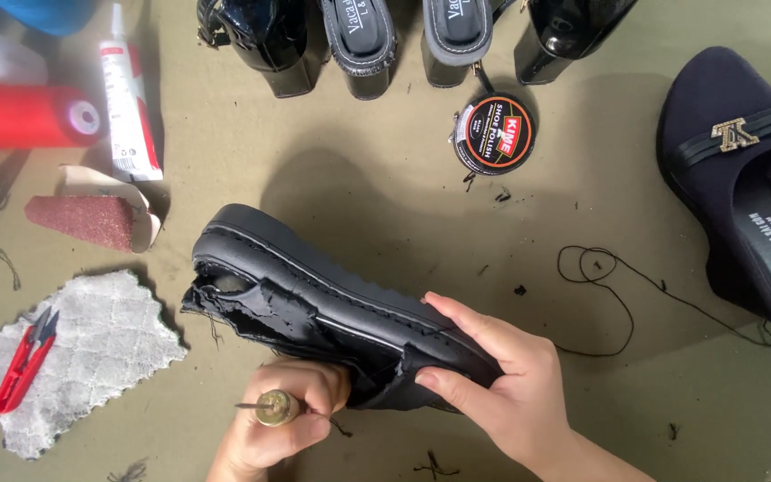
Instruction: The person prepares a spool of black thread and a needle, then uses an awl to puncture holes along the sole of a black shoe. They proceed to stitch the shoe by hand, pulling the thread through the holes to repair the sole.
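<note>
Right hand clamps black shoe at heel end, fingers wrapped — left hand fisted tight around awl, just beside torn upper.

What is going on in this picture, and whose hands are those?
The picture comes from a camera worn on a person's head, looking down, so the hands belong to that person. The right hand grips a black shoe with a torn upper, lying on its side. The left hand holds a small awl with a round handle and a thin metal point. Around them on the tan work surface lie red thread snips on a grey cloth, a piece of sandpaper, a tube of glue, a round tin of shoe polish, loose black thread and more dark shoes.
</note>
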